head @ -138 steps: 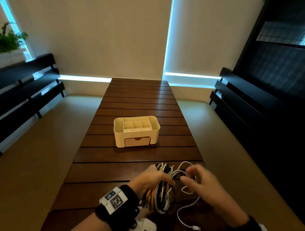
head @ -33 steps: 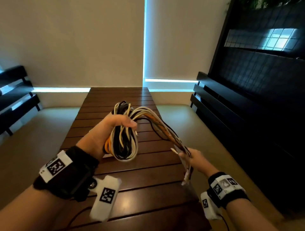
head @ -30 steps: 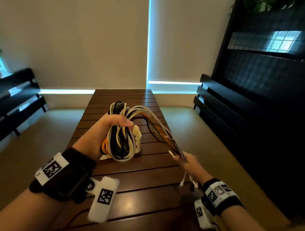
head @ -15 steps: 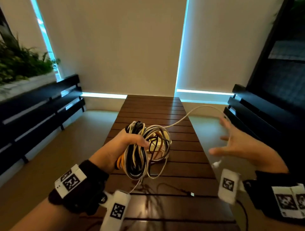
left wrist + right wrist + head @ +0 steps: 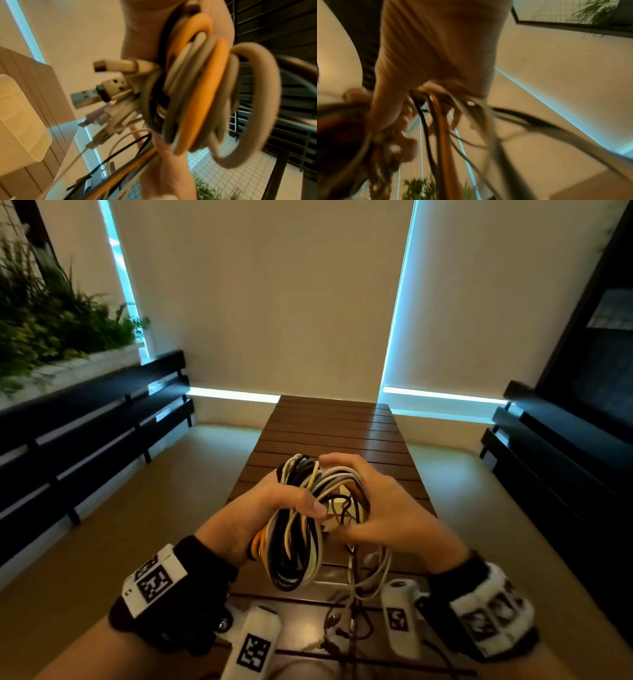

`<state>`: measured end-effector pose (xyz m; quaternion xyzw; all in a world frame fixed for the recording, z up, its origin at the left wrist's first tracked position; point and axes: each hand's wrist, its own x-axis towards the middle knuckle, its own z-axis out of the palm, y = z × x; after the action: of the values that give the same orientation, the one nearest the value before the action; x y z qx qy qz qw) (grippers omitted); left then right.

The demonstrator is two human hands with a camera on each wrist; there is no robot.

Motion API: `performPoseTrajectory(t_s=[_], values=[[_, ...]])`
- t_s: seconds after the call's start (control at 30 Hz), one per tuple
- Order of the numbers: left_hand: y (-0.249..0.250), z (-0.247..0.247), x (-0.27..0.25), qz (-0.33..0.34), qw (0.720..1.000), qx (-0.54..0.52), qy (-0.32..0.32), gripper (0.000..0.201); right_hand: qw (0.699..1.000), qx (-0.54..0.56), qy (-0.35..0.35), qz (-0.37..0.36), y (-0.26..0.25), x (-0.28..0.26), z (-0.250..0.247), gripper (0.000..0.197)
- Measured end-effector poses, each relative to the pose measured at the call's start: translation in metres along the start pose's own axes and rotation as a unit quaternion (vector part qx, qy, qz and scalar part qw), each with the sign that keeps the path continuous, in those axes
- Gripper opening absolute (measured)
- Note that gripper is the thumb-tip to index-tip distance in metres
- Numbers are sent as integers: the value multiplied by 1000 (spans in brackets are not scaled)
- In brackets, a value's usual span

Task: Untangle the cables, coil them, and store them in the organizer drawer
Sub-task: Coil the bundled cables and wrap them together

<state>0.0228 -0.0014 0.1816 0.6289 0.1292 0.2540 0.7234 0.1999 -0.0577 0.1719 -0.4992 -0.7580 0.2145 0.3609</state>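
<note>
Right now your left hand is clenched around the cable bundle, held above the table, while your right hand curls over its loose loops. Tugging could tighten knots, and dangling ends may snag. The organizer sits mostly hidden behind the bundle; its drawer isn't visible.

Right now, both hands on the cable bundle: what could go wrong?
1. The left hand grips the whole mixed cable bundle; winding more with the right hand may lock tangles in.
2. Loose ends dangle onto the table and could snag.
3. The organizer is mostly hidden behind the bundle.
</note>
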Motion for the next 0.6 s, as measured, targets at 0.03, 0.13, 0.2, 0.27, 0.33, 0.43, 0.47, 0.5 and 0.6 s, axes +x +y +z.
performPoseTrajectory(t_s=[0.03,0.13,0.2,0.27,0.33,0.43,0.47,0.5,0.6], values=[[-1,-2,0,4,1000,-1,-3,29,999,33,19,-5,7,4,6,62],[-2,-5,-3,3,1000,28,-11,25,987,158,-6,8,19,3,6,29],[-5,-5,-4,7,998,61,-6,31,963,256,-77,32,27,-2,-1,17],[-7,-4,-4,10,997,70,10,34,921,367,-126,35,36,-6,-8,9],[-10,-6,-4,14,994,101,26,32,895,425,-119,72,38,-7,-10,23],[-23,-12,-1,25,983,165,81,33,949,292,-24,114,30,-8,-8,15],[-30,-13,2,31,977,167,126,29,976,183,20,113,24,-6,-4,15],[-39,-14,6,36,970,157,181,24,990,62,70,101,19,-2,2,17],[-58,-3,19,48,947,51,313,5,965,-105,218,98,9,7,32,15]])
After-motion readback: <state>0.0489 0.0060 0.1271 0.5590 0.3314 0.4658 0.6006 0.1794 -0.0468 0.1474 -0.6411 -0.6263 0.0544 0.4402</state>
